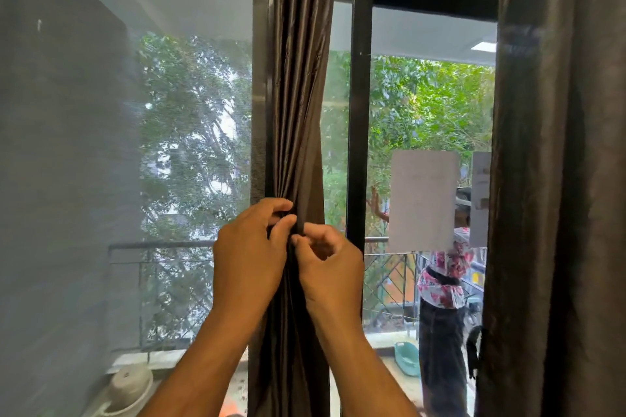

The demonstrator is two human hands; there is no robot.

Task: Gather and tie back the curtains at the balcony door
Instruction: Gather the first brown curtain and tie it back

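Observation:
A dark brown curtain hangs gathered into a narrow bunch in front of the balcony door frame. My left hand grips the bunch from the left at about waist of the curtain, fingers curled round the folds. My right hand pinches a thin dark strip of fabric, possibly a tie-back, against the bunch from the right. Both hands meet at the same spot. A second dark curtain hangs loose along the right edge of the view.
A sliding door frame stands just right of the bunch, a mesh screen to the left. Outside are a balcony railing, a person in floral clothing, a teal basin and a white pot.

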